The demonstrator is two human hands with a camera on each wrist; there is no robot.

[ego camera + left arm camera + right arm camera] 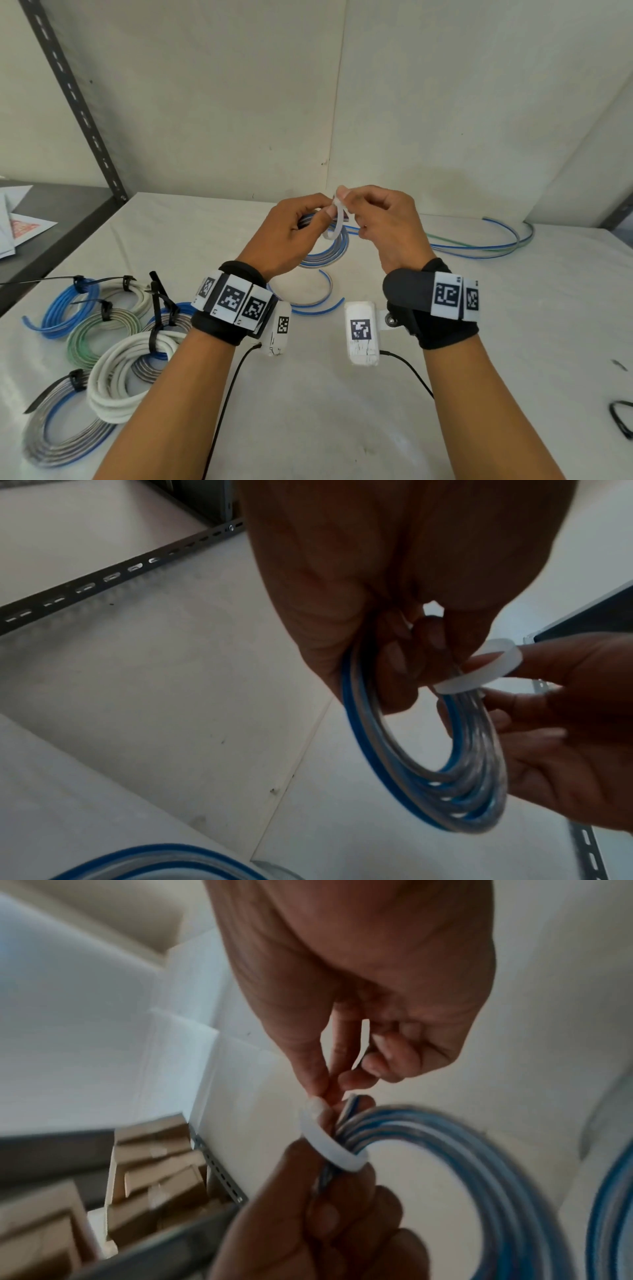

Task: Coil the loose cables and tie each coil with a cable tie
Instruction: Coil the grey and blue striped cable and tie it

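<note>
Above the table's middle, my left hand [291, 233] grips a coil of blue and clear cable [329, 255], which hangs below the fingers [397, 664]. A white cable tie [337, 222] loops round the top of the coil [445, 772]. My right hand [376, 219] pinches the tie [479, 669] between thumb and forefinger, right beside the left hand's fingertips. In the right wrist view the white tie [329, 1144] wraps the cable bundle [445, 1139] where both hands meet.
Several tied coils [102, 342] in blue, green, white and grey lie at the left of the white table [308, 411]. Loose blue and green cables [496, 240] trail at the back right. Short cable arcs [308, 305] lie near my wrists. A metal shelf upright [75, 99] stands at left.
</note>
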